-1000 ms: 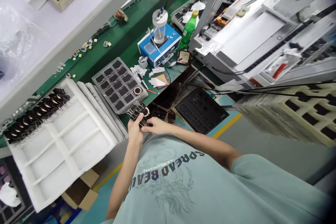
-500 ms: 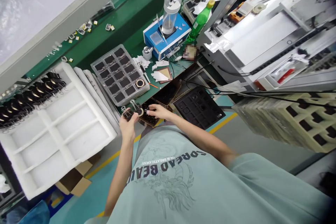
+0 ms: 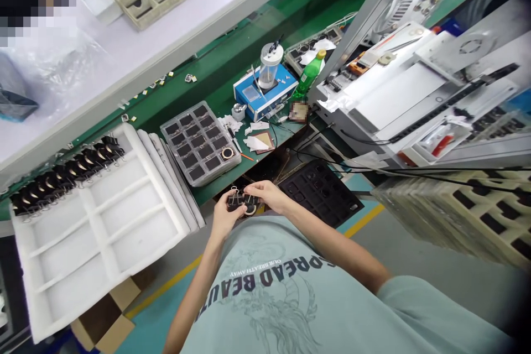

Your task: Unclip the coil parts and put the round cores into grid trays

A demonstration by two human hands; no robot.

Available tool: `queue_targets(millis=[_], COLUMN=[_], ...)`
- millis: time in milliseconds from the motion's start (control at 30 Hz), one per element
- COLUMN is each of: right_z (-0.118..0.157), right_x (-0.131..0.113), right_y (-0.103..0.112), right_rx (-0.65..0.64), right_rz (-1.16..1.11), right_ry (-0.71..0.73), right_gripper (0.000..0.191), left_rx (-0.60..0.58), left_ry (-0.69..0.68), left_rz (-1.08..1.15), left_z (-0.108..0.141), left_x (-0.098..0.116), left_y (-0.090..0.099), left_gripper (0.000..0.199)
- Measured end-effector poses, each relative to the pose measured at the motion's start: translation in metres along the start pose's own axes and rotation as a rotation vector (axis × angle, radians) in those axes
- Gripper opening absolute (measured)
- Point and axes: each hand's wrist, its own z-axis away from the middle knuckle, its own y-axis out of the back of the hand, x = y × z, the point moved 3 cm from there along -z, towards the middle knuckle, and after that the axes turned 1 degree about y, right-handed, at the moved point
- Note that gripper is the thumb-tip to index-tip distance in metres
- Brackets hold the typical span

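In front of my shirt, my left hand point(image 3: 225, 214) is closed on a small ring-shaped piece point(image 3: 250, 210) with a black binder clip point(image 3: 235, 200) on it. A second black binder clip point(image 3: 251, 199) sits beside the first, and the fingers of my right hand point(image 3: 269, 196) pinch it. Silver wire handles stick up from the clips. My fingers partly hide the piece, so I cannot tell how the clips bite on it. To the left, a row of similar black clips point(image 3: 66, 174) lies along the far side of a white foam tray point(image 3: 105, 238).
A clear compartment box point(image 3: 199, 178) with black pads holds one ring point(image 3: 227, 152). Behind it stand a blue machine point(image 3: 261, 102) and a green bottle point(image 3: 309, 76). A black tray point(image 3: 327, 199) lies low on the right, near stacked cream trays point(image 3: 452, 204) and hanging cables point(image 3: 415, 169).
My right hand has come up against the piece in my left hand and now pinches a clip there. The head view has shifted, showing more of the upper shelf.
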Motion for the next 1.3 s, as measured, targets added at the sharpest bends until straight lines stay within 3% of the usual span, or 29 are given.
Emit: queue_targets(millis=[167,300,400,733,933,1067,1167,1233,1300], right_z=[-0.002,0.0,0.002,0.001,0.0,-0.021,-0.038,-0.037,-0.025], right_x=[-0.008,-0.019,-0.022,-0.01,-0.008,0.01,0.033,0.042,0.041], right_y=[0.006,-0.002,-0.01,-0.018,-0.014,-0.004,0.009,0.018,0.026], right_rx=[0.03,-0.215,-0.326,-0.256,-0.194,-0.136,-0.035,0.043,0.032], right_rz=[-0.042,0.107,0.307,0.529,0.569,0.61,0.718,0.764,0.768], right_ry=[0.022,0.0,0.055,0.148,0.208,0.208,0.14,0.192,0.32], right_gripper=[0.054,0.063,0.045,0.048,0.048,0.048,0.064,0.073,0.076], left_rx=[-0.031,-0.115,-0.205,-0.267,-0.286,-0.136,0.052,0.12,0.131], left_ry=[0.05,0.027,0.025,0.176,0.246,0.392,0.427,0.43,0.42], left_rz=[-0.044,-0.138,-0.163,-0.047,-0.027,0.066,0.194,0.247,0.254], left_z=[0.0,-0.001,0.0,0.013,0.02,0.024,0.015,0.003,-0.014], left_x=[0.002,0.004,0.005,-0.001,-0.008,-0.024,-0.034,-0.037,-0.038], left_y=[0.002,0.005,0.005,0.005,0.008,0.031,0.047,0.044,0.029], left_gripper=[0.075,0.079,0.078,0.083,0.071,0.078,0.062,0.046,0.036])
